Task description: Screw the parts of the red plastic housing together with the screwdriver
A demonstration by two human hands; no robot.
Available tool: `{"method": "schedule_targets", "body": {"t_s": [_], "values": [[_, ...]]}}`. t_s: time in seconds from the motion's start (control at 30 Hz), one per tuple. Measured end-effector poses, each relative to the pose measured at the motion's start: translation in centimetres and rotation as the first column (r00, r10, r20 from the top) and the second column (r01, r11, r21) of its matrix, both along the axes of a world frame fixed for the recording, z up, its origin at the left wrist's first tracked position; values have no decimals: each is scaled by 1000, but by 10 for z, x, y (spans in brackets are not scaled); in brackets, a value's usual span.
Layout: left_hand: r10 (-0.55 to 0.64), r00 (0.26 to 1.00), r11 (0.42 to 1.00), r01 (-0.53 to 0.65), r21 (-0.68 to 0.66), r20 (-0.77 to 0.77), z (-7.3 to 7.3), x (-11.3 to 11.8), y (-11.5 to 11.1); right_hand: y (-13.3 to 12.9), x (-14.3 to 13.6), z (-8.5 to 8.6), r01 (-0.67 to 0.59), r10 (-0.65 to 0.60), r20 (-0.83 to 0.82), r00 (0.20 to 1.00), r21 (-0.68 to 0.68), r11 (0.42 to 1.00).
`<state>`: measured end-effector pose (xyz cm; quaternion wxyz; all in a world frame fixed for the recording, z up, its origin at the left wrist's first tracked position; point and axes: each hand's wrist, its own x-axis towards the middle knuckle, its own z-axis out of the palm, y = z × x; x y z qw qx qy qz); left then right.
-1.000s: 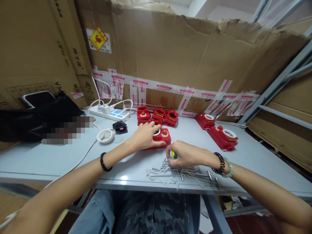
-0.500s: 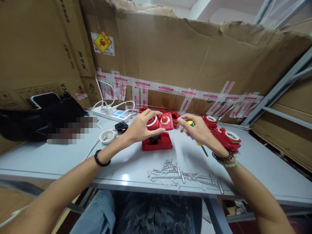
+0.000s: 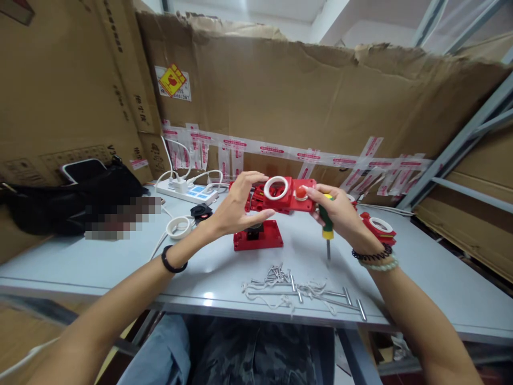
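Note:
My right hand (image 3: 337,211) grips the right end of a red cover (image 3: 282,202) with a white ring and a round red button, thumb near the button. The same hand also has a screwdriver (image 3: 327,227) with a green and yellow handle, its shaft pointing down. My left hand (image 3: 236,206) is open beside the cover's left end, thumb and fingers spread; whether a fingertip touches the cover I cannot tell. Below, a red base box (image 3: 264,243) with a black part inside lies on the table.
Loose screws (image 3: 277,274) and metal rods with white string (image 3: 326,293) lie near the front edge. A white ring (image 3: 178,228), a black part (image 3: 201,212) and a power strip (image 3: 186,191) are at left. More red units (image 3: 379,229) stand at right. Cardboard (image 3: 256,101) walls the back.
The red cover has passed from my left hand to my right and moved right. My left hand's grip has opened. The screwdriver in my right hand has swung more upright.

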<state>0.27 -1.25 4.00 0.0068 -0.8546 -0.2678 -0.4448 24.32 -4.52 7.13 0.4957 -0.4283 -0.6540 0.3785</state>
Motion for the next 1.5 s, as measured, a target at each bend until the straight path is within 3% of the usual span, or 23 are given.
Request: {"method": "schedule_targets", "body": {"t_s": [0.07, 0.17, 0.27, 0.5, 0.67, 0.73, 0.83, 0.93, 1.0, 1.27, 1.37, 1.5], "values": [[-17, 996, 997, 11, -72, -86, -4, -10, -1, 1, 8, 0, 94, -91, -60, 994, 45, 995], [-148, 955, 962, 78, -263, -256, -12, -20, 1, 4, 17, -4, 130, -125, -81, 989, 52, 990], [-222, 940, 926, 120, -359, -259, -19, -24, 6, 7, 19, -11, 118, -117, -18, 993, 63, 991], [-238, 946, 913, 140, -384, -220, -26, -22, 8, 11, 17, -19, 108, -112, 49, 993, 84, 991], [-218, 964, 920, 150, -362, -155, -22, -27, 10, 12, 17, -20, 122, -127, 53, 991, 80, 989], [-138, 984, 943, 96, -319, -112, -16, -36, 14, 12, 17, -20, 130, -134, 51, 990, 82, 988], [67, 991, 962, -96, -255, -117, -9, -59, 25, 12, 17, -20, 141, -147, 55, 988, 89, 986], [293, 918, 903, -357, -238, -266, -8, -84, 39, 12, 16, -21, 140, -147, 69, 987, 93, 986], [353, 854, 844, -467, -263, -383, -10, -98, 48, 12, 15, -21, 141, -149, 83, 985, 93, 986], [338, 718, 719, -614, -326, -608, -29, -116, 70, 11, 14, -21, 154, -167, 142, 976, 96, 983], [328, 716, 712, -616, -337, -617, -31, -117, 71, 10, 13, -21, 158, -170, 142, 975, 93, 983], [313, 732, 734, -590, -335, -605, -24, -114, 63, 9, 12, -20, 166, -177, 142, 974, 86, 982]]}}
